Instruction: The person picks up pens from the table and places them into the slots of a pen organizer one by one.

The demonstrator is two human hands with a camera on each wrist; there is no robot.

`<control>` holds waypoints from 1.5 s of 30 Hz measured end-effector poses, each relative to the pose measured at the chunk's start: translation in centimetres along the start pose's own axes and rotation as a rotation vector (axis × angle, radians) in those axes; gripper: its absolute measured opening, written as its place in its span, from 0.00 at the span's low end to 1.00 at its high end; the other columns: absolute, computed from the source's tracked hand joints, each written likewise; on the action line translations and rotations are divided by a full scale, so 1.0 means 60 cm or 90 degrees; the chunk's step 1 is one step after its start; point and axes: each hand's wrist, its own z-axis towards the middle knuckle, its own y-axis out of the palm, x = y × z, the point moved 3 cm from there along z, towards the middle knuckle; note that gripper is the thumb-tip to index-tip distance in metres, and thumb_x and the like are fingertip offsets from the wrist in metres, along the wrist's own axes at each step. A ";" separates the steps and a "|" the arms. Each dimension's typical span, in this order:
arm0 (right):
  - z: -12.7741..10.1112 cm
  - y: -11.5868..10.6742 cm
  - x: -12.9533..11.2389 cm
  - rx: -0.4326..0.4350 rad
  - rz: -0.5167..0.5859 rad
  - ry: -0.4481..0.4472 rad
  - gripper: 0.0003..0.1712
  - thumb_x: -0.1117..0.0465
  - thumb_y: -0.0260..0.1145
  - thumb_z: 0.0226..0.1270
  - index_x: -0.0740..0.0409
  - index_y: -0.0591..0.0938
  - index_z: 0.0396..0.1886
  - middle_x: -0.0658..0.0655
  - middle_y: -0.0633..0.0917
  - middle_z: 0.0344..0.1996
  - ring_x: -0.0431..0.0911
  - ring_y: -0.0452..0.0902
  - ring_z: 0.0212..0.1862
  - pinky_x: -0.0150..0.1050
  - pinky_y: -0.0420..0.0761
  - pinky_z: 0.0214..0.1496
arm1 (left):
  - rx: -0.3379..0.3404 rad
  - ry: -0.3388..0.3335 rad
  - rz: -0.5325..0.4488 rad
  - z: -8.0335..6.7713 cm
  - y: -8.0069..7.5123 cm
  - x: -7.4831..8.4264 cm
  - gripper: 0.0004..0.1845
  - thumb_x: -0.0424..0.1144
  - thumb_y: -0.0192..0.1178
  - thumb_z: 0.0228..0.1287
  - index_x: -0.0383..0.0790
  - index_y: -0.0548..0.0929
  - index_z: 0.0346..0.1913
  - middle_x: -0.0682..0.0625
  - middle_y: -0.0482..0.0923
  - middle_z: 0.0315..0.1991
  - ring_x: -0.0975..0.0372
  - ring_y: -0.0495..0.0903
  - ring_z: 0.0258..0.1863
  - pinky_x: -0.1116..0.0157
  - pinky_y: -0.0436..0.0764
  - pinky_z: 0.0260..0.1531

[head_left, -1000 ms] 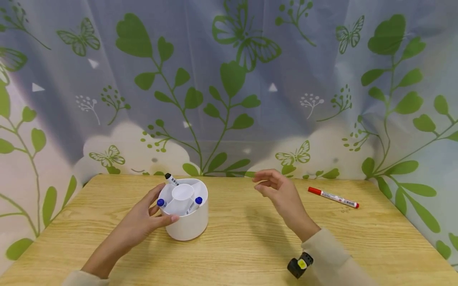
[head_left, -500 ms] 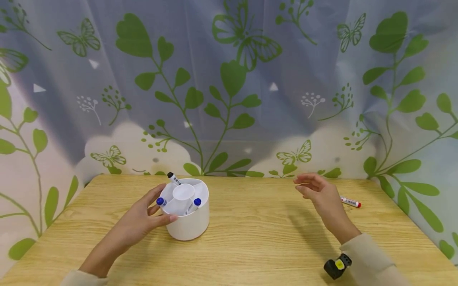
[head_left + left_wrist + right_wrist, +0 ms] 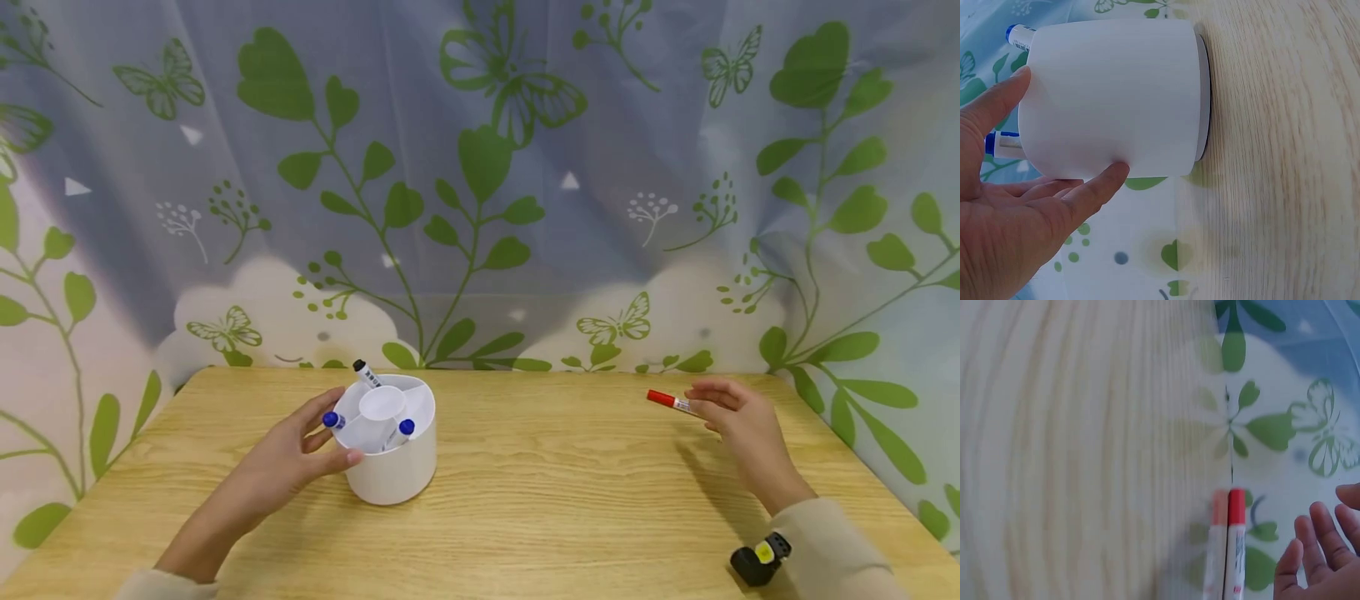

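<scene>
My left hand (image 3: 273, 467) holds the side of a round white pen holder (image 3: 396, 477), thumb at its near rim and fingers round its left side. The left wrist view shows the thumb (image 3: 1013, 87) and a fingertip against the white wall. A black-capped marker (image 3: 367, 374) and two blue-capped markers (image 3: 405, 428) lean in the holder's outer compartments; its round middle cup rises between them. At the right, my right hand (image 3: 742, 433) hovers over a red-capped marker (image 3: 662, 398), covering most of its barrel. In the right wrist view, loosely curved fingers (image 3: 1329, 540) are apart from the marker.
The wooden table (image 3: 525, 500) ends at the back against a curtain (image 3: 450, 208) printed with leaves and butterflies. More curtain closes in both sides. A small black device (image 3: 757, 562) is strapped at my right wrist.
My right hand has travelled right from mid-table to over the red marker. My left hand stays on the pen holder, which has barely moved.
</scene>
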 end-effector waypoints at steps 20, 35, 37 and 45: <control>0.019 -0.052 0.055 0.006 -0.056 0.084 0.24 0.61 0.61 0.80 0.71 0.74 0.67 0.21 0.79 0.32 0.24 0.78 0.37 0.32 0.83 0.36 | 0.009 0.016 0.007 0.002 0.002 0.000 0.52 0.46 0.71 0.70 0.40 0.48 0.85 0.32 0.46 0.84 0.37 0.57 0.80 0.45 0.75 0.70; 0.030 -0.067 0.066 0.005 -0.149 0.100 0.25 0.63 0.60 0.79 0.74 0.72 0.68 0.64 0.84 0.54 0.25 0.73 0.37 0.29 0.81 0.37 | 0.014 0.009 0.014 0.002 0.002 -0.001 0.51 0.48 0.70 0.71 0.42 0.49 0.85 0.33 0.46 0.85 0.37 0.57 0.80 0.45 0.75 0.70; 0.033 -0.069 0.067 0.002 -0.167 0.101 0.25 0.64 0.61 0.78 0.75 0.72 0.68 0.74 0.79 0.61 0.27 0.72 0.39 0.26 0.79 0.37 | 0.012 0.008 0.013 0.002 0.002 -0.002 0.52 0.48 0.70 0.71 0.41 0.48 0.86 0.33 0.45 0.85 0.37 0.56 0.80 0.45 0.75 0.70; 0.043 -0.074 0.077 -0.022 -0.215 0.105 0.25 0.66 0.61 0.75 0.78 0.74 0.65 0.80 0.74 0.64 0.58 0.73 0.54 0.29 0.73 0.37 | 0.011 0.007 0.007 0.002 0.002 0.000 0.53 0.48 0.70 0.70 0.41 0.48 0.86 0.33 0.45 0.85 0.37 0.56 0.81 0.45 0.75 0.70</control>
